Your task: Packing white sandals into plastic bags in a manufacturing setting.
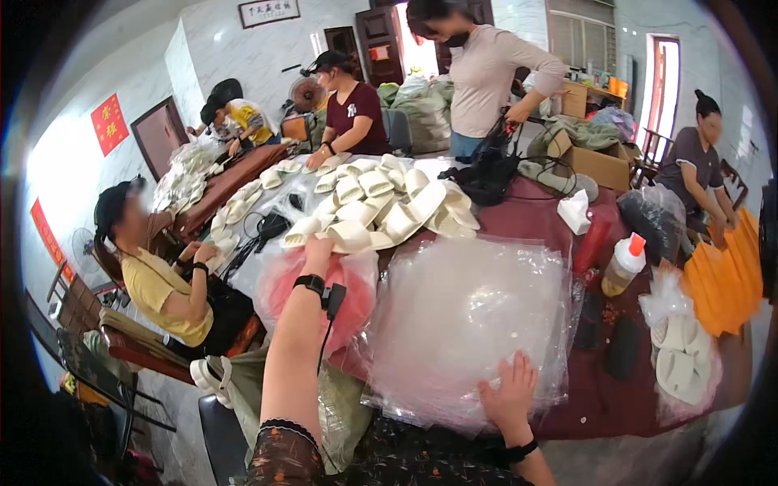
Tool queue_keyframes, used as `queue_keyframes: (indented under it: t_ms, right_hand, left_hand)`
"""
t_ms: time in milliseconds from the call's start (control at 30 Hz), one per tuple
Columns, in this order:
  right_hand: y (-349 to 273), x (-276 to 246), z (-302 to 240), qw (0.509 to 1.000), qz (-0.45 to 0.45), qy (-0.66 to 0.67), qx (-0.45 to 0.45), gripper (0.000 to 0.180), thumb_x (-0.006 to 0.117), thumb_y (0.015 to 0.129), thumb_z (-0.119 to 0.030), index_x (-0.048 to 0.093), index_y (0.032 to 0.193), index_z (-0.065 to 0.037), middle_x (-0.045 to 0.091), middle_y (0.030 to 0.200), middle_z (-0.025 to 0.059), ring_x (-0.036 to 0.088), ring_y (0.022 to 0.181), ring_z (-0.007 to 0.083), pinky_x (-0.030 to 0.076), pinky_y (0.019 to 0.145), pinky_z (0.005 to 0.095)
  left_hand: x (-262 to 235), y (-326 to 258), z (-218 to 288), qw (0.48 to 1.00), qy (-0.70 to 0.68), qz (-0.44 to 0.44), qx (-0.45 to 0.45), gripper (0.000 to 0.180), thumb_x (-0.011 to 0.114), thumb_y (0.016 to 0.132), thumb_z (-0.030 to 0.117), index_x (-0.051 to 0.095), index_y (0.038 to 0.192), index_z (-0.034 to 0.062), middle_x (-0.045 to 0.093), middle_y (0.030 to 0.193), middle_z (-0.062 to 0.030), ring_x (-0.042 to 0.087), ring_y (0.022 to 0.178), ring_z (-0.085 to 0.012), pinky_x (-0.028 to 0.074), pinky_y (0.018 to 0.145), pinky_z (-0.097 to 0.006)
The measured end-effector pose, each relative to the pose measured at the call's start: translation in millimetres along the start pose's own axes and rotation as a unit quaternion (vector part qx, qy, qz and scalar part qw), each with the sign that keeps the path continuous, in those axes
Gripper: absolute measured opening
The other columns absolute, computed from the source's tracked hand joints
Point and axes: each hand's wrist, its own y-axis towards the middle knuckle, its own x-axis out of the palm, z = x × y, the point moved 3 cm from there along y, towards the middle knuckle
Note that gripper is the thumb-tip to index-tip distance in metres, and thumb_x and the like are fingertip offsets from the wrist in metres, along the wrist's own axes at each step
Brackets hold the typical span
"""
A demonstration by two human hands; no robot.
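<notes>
My left hand (318, 249) reaches to the near edge of a heap of cream slippers (377, 194). Its fingers close on a cream slipper (350, 237) at the front of the heap; the fingertips are partly hidden. A pink plastic bag (324, 296) lies beneath my left wrist. My right hand (509, 393) is open, fingers spread flat on the near right part of a stack of clear plastic bags (462, 316), holding nothing.
On the dark red table (600, 405), right of the stack, stand a white bottle with an orange cap (624, 263) and bagged slippers (679, 364). Black bags and cables (490, 166) lie behind the heap. Several people work around the table; a green sack (344, 405) stands below its near edge.
</notes>
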Motion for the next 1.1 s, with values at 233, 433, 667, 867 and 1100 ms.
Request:
queue_keyframes:
  t_ms: [233,433,667,867,1100]
  right_hand:
    - [0,1,-1,0.999,0.015,0.007,-0.031,0.062,0.067,0.085,-0.044,0.057,0.127,0.001,0.041,0.146,0.0321,0.036,0.136,0.0503,0.022,0.114,0.0634]
    - [0,1,2,1.000,0.025,-0.001,-0.019,0.062,0.067,0.086,-0.044,0.056,0.127,0.001,0.040,0.147,0.0323,0.036,0.136,0.0505,0.022,0.113,0.0637]
    - [3,1,3,1.000,0.020,-0.012,0.005,0.060,0.067,0.087,-0.044,0.057,0.127,-0.001,0.040,0.148,0.0298,0.036,0.137,0.0480,0.023,0.114,0.0616]
    - [1,2,3,1.000,0.023,-0.001,-0.002,0.062,0.066,0.088,-0.046,0.057,0.129,-0.001,0.039,0.149,0.0293,0.035,0.138,0.0486,0.022,0.114,0.0629]
    - [1,0,1,0.999,0.023,-0.009,-0.022,0.068,0.066,0.087,-0.046,0.054,0.131,0.004,0.040,0.146,0.0310,0.036,0.135,0.0466,0.023,0.114,0.0615]
  left_hand:
    - [-55,47,87,0.998,0.043,0.027,0.042,0.027,0.066,0.084,0.008,0.064,0.108,-0.0049,0.069,0.096,-0.0127,0.070,0.078,-0.0258,0.061,0.067,-0.037]
    - [-13,-1,188,0.988,-0.133,-0.072,-0.013,0.020,0.062,0.095,0.012,0.063,0.111,0.0001,0.069,0.104,-0.0098,0.068,0.094,-0.0209,0.059,0.083,-0.031]
    - [114,-132,211,0.928,-0.169,-0.327,-0.060,0.021,0.057,0.099,0.011,0.063,0.112,-0.0043,0.069,0.111,-0.0130,0.068,0.101,-0.0220,0.058,0.089,-0.035]
    - [181,-186,140,0.890,-0.139,-0.406,-0.155,0.020,0.059,0.097,0.015,0.064,0.111,0.0022,0.070,0.103,-0.0064,0.068,0.095,-0.0177,0.056,0.081,-0.033]
    - [183,-183,1,0.904,0.051,-0.391,-0.168,0.040,0.065,0.096,0.033,0.062,0.122,0.0016,0.070,0.108,-0.0059,0.068,0.092,-0.0158,0.055,0.077,-0.030]
